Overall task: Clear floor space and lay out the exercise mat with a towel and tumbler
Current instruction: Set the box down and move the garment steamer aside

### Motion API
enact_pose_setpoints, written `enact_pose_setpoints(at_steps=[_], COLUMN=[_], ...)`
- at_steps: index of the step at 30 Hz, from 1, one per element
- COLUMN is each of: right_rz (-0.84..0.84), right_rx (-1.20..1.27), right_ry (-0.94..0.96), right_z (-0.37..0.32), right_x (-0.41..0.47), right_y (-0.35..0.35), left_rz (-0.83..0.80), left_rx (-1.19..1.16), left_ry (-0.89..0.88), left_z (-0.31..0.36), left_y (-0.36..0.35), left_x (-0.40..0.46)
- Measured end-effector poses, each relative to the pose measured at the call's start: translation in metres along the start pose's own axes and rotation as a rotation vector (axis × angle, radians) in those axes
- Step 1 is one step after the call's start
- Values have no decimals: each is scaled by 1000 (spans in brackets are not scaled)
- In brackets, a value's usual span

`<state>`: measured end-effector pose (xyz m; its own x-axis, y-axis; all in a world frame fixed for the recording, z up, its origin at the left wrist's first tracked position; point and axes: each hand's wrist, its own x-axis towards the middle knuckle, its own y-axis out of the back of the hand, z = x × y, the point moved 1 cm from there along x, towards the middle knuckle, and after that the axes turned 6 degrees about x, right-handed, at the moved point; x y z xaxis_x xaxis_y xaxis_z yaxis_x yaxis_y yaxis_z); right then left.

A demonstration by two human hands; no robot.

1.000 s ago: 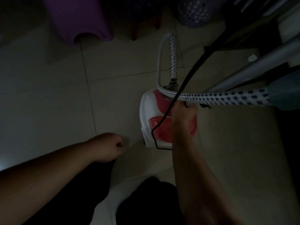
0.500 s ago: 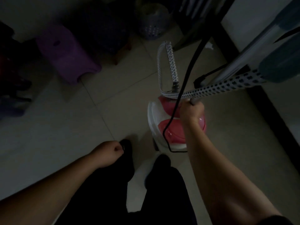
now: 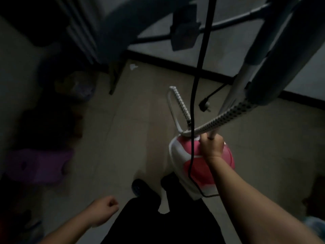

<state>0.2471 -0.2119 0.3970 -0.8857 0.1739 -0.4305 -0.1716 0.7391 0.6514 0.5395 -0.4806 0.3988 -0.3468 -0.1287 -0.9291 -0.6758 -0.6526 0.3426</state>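
Right hand (image 3: 212, 147) grips forward at arm's length; left hand (image 3: 103, 213) hangs fisted.

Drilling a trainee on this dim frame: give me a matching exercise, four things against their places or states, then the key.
Things:
1. right hand
2. left hand
3. black cord
4. purple stool

Places or states:
A. on the floor at the far left
B. grips the white pole above the pink and white steamer base
C. curled, holding nothing
D. hangs down in front of the steamer base

Pairs: 1-B, 2-C, 3-D, 4-A
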Motion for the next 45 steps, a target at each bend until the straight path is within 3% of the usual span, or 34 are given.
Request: enact_pose_setpoints(at_steps=[6,10,15,20,27,32,38,45], right_rz=[189,417,615,790,1044,1139,1306,1286], right_rx=[330,544,689,741,796,835,975,1083], right_ry=[-295,-517,-734,-858,-942,-1006,-1070,-1147], right_z=[49,85,128,158,162,162,202,262], right_x=[33,55,77,94,144,179,204,258], right_y=[113,178,246,300,364,411,455,520], left_rz=[69,127,88,10,-69,-4,69,-73], left_rx=[296,336,403,610,1019,1161,937,953], left_ry=[-43,-145,-298,-445,-445,-432,-461,-563], left_z=[118,239,384,488,602,712,855,957], left_y=[87,124,138,154,219,263,232,112], left_x=[18,29,39,55,126,158,175,137])
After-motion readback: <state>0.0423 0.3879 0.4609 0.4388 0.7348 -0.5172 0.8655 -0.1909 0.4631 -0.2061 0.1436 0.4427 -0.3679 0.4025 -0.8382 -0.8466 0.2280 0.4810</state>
